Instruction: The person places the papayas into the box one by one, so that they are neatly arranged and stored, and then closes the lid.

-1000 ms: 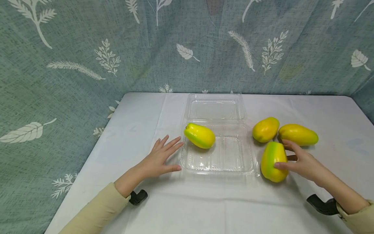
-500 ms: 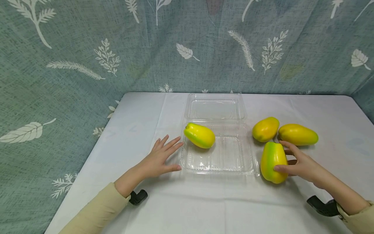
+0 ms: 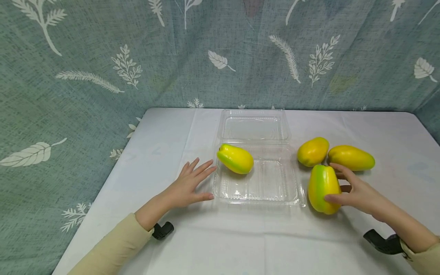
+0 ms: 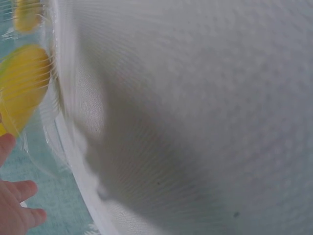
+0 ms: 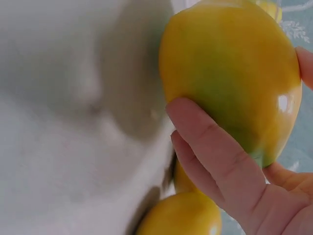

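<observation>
My right hand [image 3: 338,185] grips a yellow-green fruit [image 3: 319,187] standing on end just right of a clear plastic clamshell box [image 3: 275,183]. In the right wrist view its fingers [image 5: 215,156] curl round the fruit [image 5: 230,73]. A second such fruit [image 3: 235,159] lies in the box's left part. My left hand [image 3: 196,183] rests flat on the white table [image 3: 240,240], fingers spread, touching the box's left edge. The left wrist view shows its fingertips [image 4: 14,210] and the boxed fruit [image 4: 22,83] through the plastic.
Two more yellow fruits [image 3: 312,151] [image 3: 350,157] lie behind my right hand. The box's open lid [image 3: 254,128] lies flat toward the back. A leaf-patterned curtain [image 3: 103,76] surrounds the table at the back and left.
My right hand has tightened its hold and the gripped fruit has shifted very slightly up and right. The left hand has stayed still.
</observation>
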Demonstrator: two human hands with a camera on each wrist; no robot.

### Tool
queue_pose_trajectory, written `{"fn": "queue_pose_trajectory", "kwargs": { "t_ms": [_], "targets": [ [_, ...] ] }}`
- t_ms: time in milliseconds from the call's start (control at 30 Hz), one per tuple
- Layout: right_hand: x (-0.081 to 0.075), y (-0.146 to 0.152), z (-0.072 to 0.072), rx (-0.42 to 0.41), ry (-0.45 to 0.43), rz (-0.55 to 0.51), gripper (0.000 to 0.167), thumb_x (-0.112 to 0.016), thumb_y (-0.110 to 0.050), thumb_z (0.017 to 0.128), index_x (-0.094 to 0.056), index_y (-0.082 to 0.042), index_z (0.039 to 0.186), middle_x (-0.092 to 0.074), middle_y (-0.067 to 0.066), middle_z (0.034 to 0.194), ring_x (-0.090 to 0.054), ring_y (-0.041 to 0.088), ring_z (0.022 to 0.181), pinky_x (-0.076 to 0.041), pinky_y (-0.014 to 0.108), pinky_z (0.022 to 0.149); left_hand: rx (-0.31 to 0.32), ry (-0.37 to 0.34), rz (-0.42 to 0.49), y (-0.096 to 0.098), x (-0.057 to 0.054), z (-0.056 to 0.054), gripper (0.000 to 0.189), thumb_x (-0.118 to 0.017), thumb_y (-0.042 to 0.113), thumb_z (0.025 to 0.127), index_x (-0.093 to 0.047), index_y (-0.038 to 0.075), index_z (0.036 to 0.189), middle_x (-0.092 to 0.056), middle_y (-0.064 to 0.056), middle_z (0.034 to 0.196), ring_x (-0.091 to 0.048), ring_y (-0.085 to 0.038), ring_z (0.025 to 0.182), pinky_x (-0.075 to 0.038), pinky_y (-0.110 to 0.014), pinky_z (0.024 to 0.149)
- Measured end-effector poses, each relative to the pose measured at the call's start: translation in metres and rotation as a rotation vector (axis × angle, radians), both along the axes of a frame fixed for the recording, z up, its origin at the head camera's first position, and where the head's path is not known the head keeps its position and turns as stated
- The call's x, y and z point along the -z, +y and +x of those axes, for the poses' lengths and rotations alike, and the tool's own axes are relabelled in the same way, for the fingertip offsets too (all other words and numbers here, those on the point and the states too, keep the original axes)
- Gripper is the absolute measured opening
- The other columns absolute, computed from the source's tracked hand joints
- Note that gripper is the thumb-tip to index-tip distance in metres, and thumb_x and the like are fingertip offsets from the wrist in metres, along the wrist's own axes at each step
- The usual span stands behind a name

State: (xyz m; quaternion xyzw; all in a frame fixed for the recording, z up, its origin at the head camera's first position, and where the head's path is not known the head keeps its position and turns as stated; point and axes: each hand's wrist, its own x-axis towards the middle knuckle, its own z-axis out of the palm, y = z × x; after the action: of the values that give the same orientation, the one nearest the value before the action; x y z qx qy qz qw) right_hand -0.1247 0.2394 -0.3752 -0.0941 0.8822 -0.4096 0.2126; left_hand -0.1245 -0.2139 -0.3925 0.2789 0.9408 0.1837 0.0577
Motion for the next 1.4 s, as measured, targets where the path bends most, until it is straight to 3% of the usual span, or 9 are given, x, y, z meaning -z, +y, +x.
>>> {"fn": "queue_pose_trajectory", "kwargs": {
  "t_ms": [200, 433, 533, 700, 967, 1400],
  "targets": [
    [-0.009, 0.004, -0.006, -0.02, 0.032, 0.016, 0.093, -0.067, -0.024, 0.083, -0.002, -0.002, 0.145, -0.016, 0.033, 0.14, -0.038, 0.054, 0.114, -0.05, 0.051, 0.077, -0.002, 0.0, -0.008, 0.0, 0.0, -0.001, 0.078, -0.061, 0.051, 0.081, -0.029, 0.019, 0.145, -0.018, 0.001, 0.153, -0.007, -0.04, 0.138, -0.002, -0.059, 0.108],
    [-0.022, 0.002, -0.012, -0.047, 0.099, 0.039, 0.091, -0.069, -0.023, 0.082, -0.007, -0.005, 0.145, -0.025, 0.031, 0.137, -0.037, 0.05, 0.115, -0.046, 0.056, 0.082, -0.004, -0.011, -0.01, 0.0, -0.001, -0.002, 0.078, -0.061, 0.051, 0.081, -0.028, 0.019, 0.145, -0.018, 0.001, 0.153, -0.006, -0.04, 0.138, -0.001, -0.059, 0.108],
    [-0.028, 0.0, -0.015, -0.055, 0.101, 0.054, 0.09, -0.069, -0.025, 0.082, -0.008, -0.006, 0.145, -0.026, 0.03, 0.137, -0.037, 0.05, 0.116, -0.047, 0.054, 0.081, -0.004, -0.009, -0.011, 0.0, -0.001, -0.002, 0.079, -0.061, 0.051, 0.081, -0.028, 0.019, 0.145, -0.018, 0.001, 0.153, -0.006, -0.04, 0.138, -0.001, -0.059, 0.108],
    [-0.037, -0.004, -0.02, -0.074, 0.119, 0.055, 0.09, -0.07, -0.024, 0.082, -0.009, -0.006, 0.145, -0.027, 0.029, 0.137, -0.042, 0.049, 0.113, -0.052, 0.041, 0.076, 0.0, 0.002, -0.014, -0.001, 0.0, -0.003, 0.079, -0.061, 0.052, 0.081, -0.028, 0.018, 0.145, -0.018, -0.001, 0.153, -0.006, -0.04, 0.138, -0.001, -0.059, 0.108],
    [-0.05, -0.018, -0.027, -0.113, 0.161, 0.053, 0.089, -0.071, -0.025, 0.08, -0.014, -0.005, 0.146, -0.027, 0.025, 0.141, -0.04, 0.046, 0.118, -0.045, 0.051, 0.087, 0.007, 0.01, -0.005, -0.001, 0.001, -0.006, 0.083, -0.062, 0.053, 0.08, -0.025, 0.019, 0.146, -0.018, -0.003, 0.153, -0.007, -0.04, 0.138, -0.003, -0.06, 0.107],
    [-0.067, -0.051, -0.032, -0.236, 0.214, -0.003, 0.083, -0.073, -0.018, 0.078, -0.024, -0.013, 0.144, -0.04, 0.018, 0.134, -0.048, 0.038, 0.114, -0.051, 0.03, 0.074, -0.001, 0.002, -0.027, -0.001, 0.001, -0.01, 0.084, -0.063, 0.052, 0.079, -0.025, 0.018, 0.146, -0.016, -0.002, 0.153, -0.007, -0.039, 0.138, -0.004, -0.06, 0.108]
  ]
}}
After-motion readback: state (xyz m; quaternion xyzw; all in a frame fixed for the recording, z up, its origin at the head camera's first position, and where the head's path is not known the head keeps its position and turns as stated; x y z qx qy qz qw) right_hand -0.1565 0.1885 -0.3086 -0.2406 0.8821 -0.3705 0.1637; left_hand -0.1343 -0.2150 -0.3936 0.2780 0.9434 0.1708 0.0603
